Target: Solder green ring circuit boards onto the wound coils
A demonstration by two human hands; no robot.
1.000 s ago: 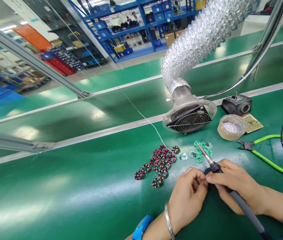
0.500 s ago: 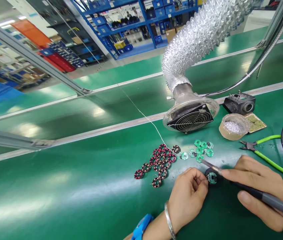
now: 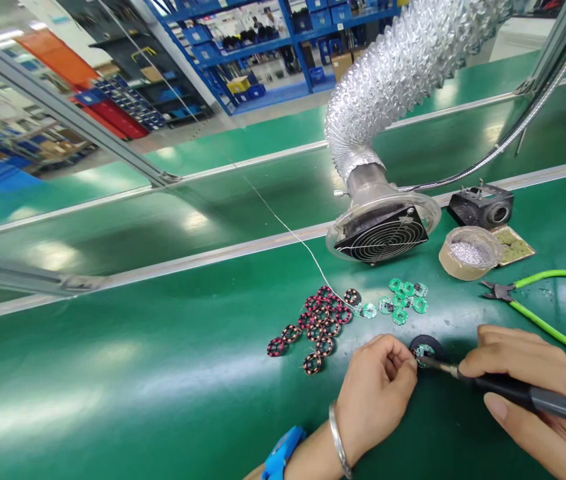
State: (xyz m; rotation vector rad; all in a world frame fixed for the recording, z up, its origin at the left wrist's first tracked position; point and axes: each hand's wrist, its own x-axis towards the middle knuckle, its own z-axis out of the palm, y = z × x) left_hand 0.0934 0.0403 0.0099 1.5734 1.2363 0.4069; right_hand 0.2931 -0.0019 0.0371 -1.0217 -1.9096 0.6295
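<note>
Soldering iron (image 3: pixel 505 388): you've brought its tip down to the circuit board (image 3: pixel 425 350).
Right hand (image 3: pixel 537 387): you grasp the iron, slanted likely for clear reach.
Left hand (image 3: pixel 379 380): fingertips at the black disc (image 3: pixel 437 345), probably steadying; can't tell whether gripping.
Board: on the disc, between your hands.

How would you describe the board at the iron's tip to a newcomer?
From the black fan grille over the green bench, look down and right to the soldering iron in the right hand. At its tip, beside the left hand, is a small green board. Unlike the green boards farther up, it has a round black piece around it.
</note>
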